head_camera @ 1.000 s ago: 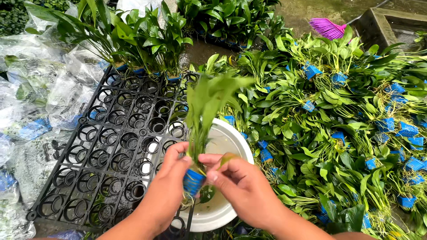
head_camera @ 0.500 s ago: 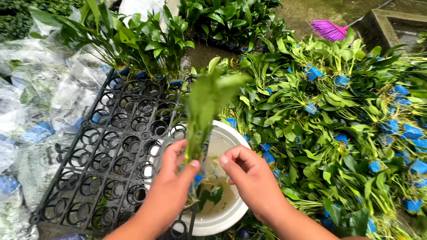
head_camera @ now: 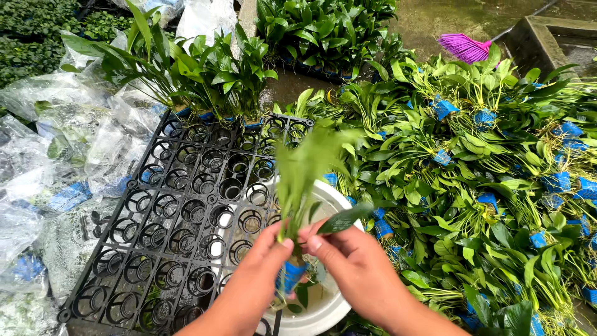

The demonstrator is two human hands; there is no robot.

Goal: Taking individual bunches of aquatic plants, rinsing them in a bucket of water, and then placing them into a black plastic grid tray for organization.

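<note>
I have my left hand (head_camera: 252,283) closed around the base of a small leafy plant (head_camera: 305,174), fingers wrapped at the stem just above its blue net pot (head_camera: 290,275), a little ribbed plastic cup. The plant stands upright in that grip, its thin, soft green blades blurred at the top. My right hand (head_camera: 357,274) is half closed beside it, thumb and forefinger pinched on one darker, smooth oval leaf (head_camera: 345,218) that sticks out to the right; the other fingers curl loosely and hold nothing that I can see.

Both hands sit over a round white bowl (head_camera: 329,305), glossy and shallow, which lies at the near right corner of a black plastic tray (head_camera: 186,211). The tray is a rigid grid of ring-shaped sockets, most of them bare (only the far row carries plants, tall glossy-leaved ones (head_camera: 193,68)).

To the right lies a dense heap of bundled plants (head_camera: 485,186) on their sides, pale wiry roots and blue pots showing among the leaves. To the left are crinkled clear plastic bags (head_camera: 56,149). A purple brush head (head_camera: 466,46) with fine bristles rests on wet concrete at the far right.
</note>
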